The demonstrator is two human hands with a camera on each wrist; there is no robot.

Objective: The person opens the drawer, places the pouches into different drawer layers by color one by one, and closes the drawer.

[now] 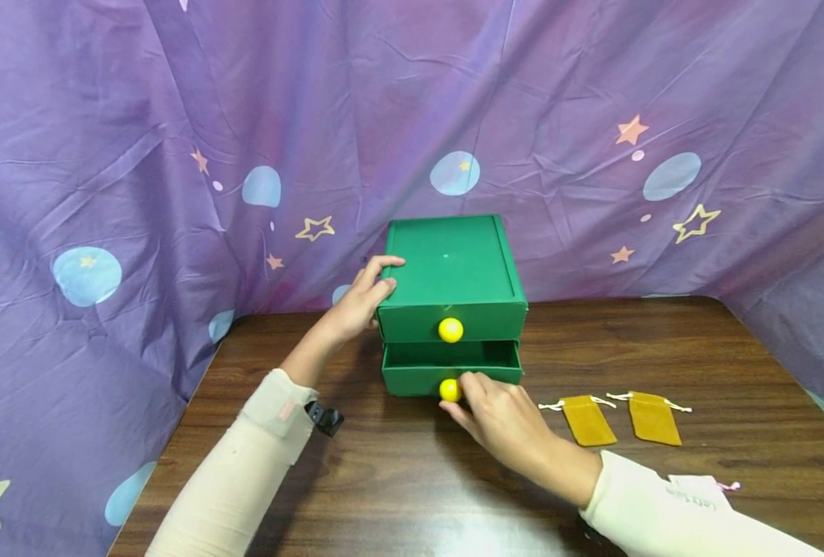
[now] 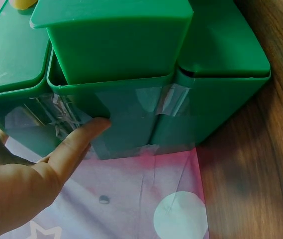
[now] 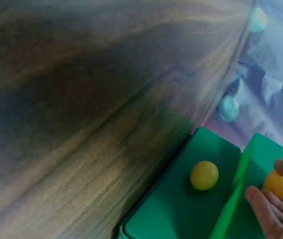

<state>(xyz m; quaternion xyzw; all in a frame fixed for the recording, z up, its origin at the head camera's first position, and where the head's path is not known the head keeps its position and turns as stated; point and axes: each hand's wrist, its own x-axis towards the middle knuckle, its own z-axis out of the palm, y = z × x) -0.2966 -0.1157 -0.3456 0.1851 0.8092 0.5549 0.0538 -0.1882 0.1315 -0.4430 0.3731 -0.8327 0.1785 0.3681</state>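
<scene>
A green drawer cabinet (image 1: 446, 263) with round yellow knobs stands on the wooden table. Its middle drawer (image 1: 412, 382) is partly pulled out, while the top drawer (image 1: 412, 323) and the bottom drawer (image 3: 181, 206) are in. My right hand (image 1: 505, 418) pinches the middle drawer's yellow knob (image 3: 275, 185) between thumb and fingers. At the cabinet's upper left edge, my left hand (image 1: 356, 305) rests against it. One extended finger (image 2: 76, 144) touches the side wall in the left wrist view. What lies inside the drawer cannot be seen.
Two mustard drawstring pouches (image 1: 589, 422) with white cords lie to the right of the cabinet. A purple curtain (image 1: 356, 116) with stars and planets hangs close behind it. Beside the right sleeve shows a pinkish tip (image 1: 730, 486) of something unclear.
</scene>
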